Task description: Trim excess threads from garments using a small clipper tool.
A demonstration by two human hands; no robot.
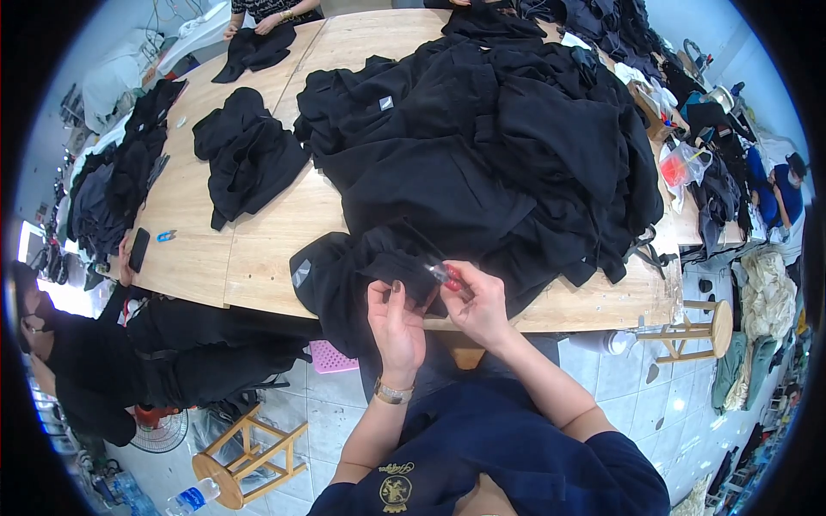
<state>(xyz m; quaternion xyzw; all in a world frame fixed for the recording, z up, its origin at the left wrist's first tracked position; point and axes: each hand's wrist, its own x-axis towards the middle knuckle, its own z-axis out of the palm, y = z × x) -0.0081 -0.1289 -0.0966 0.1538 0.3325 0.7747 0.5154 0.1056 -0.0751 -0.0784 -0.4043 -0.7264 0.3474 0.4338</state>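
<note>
My right hand (478,303) is closed around small thread snips (452,280) with red handles, blades toward the fabric. Beside it, my left hand (398,334) grips a black garment (342,273) at the table's near edge; some of its fingers are hidden by the cloth. A pale label shows on the garment's left end. Behind both hands rises a large heap of black garments (430,176), which touches the piece I hold.
A separate black garment pile (249,159) lies left on the wooden table (194,267). Near the left edge are a phone (138,250) and blue snips (167,236). Co-workers are left and at the far side. Stools (225,482) stand on the tiled floor.
</note>
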